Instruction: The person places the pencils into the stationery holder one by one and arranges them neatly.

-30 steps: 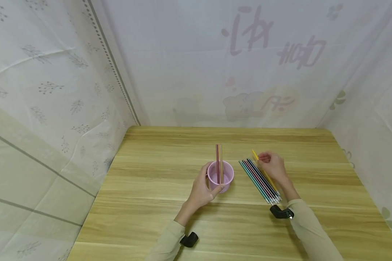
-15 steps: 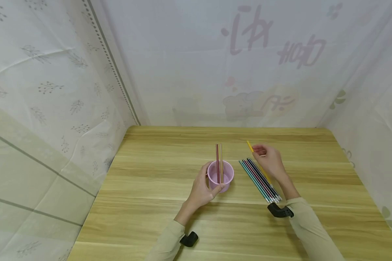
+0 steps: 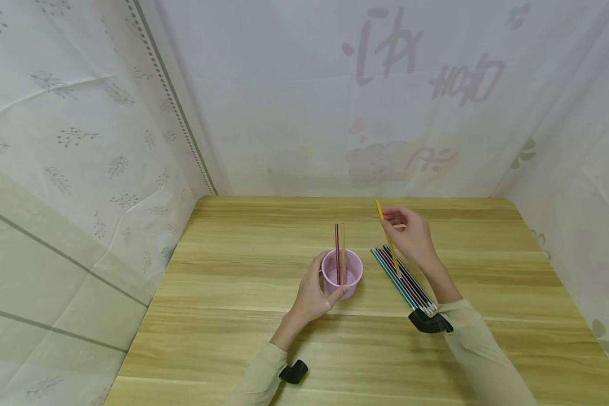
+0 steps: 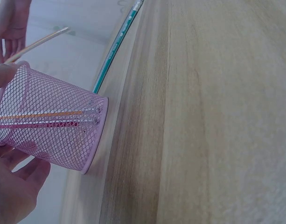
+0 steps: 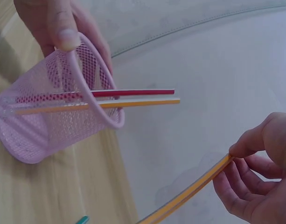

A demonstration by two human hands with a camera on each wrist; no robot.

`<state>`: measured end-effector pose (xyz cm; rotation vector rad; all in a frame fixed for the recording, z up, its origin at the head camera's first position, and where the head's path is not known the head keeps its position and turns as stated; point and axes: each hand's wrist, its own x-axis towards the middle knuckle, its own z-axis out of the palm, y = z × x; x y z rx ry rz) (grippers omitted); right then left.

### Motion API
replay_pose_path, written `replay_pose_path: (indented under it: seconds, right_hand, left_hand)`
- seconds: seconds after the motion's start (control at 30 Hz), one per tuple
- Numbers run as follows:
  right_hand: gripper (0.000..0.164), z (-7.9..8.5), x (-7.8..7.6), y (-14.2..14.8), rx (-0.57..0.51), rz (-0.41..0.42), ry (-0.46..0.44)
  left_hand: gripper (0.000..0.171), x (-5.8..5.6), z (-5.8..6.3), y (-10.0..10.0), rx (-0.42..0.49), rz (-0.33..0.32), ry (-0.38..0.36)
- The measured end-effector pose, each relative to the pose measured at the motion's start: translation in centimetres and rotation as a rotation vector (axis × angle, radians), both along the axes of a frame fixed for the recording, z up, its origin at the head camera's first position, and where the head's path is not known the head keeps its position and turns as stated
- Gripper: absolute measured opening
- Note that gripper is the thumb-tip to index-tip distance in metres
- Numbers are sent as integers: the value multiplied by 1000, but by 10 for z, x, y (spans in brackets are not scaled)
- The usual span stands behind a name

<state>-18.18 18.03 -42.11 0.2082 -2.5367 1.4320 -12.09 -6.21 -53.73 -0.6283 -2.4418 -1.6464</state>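
A pink mesh pencil cup stands upright on the table, gripped round its side by my left hand, thumb at the near rim. Inside lean a red pencil and an orange-yellow pencil, their upper ends sticking out above the rim. My right hand pinches another yellow pencil near its upper end, to the right of the cup. That pencil hangs at a steep slant, its lower end overlapping a row of pencils in the head view.
The row holds several teal, red and black pencils lying slantwise, eraser ends toward me. Black wrist camera mounts show on both sleeves. The wooden table meets a printed cloth backdrop behind and at both sides.
My right hand has lifted the yellow pencil off the row, moving away from me and slightly left, and the pencil has swung steeper. My left hand and the cup have stayed put.
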Motion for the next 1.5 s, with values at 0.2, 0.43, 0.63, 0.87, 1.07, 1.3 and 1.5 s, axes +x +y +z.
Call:
replay_pose_path:
  seconds: [0.2,0.43,0.63,0.87,1.07,1.3,1.5]
  right_hand:
    - [23,17,-3,-9,-4,5,32]
    - [23,34,-7,-23,-98,31,59]
    - [26,41,-9,-35,-179,55,63]
    - [23,36,-10,-48,-263,95,58]
    - [20,24,-10,-58,-264,110,59]
    - [20,10,-8,-65,-262,115,9]
    - [23,-4,-2,-69,-251,134,-37]
  left_hand:
    - [87,-1,1,1,3,-5,-4]
    - [88,-2,1,1,14,-4,-10]
    - [88,-4,0,1,-7,7,-3]
    - [88,-5,2,1,0,-4,-18]
    - [88,-4,3,1,0,-6,-7]
    - [87,-2,4,1,7,-5,14]
    - [87,-1,3,1,10,-6,-1]
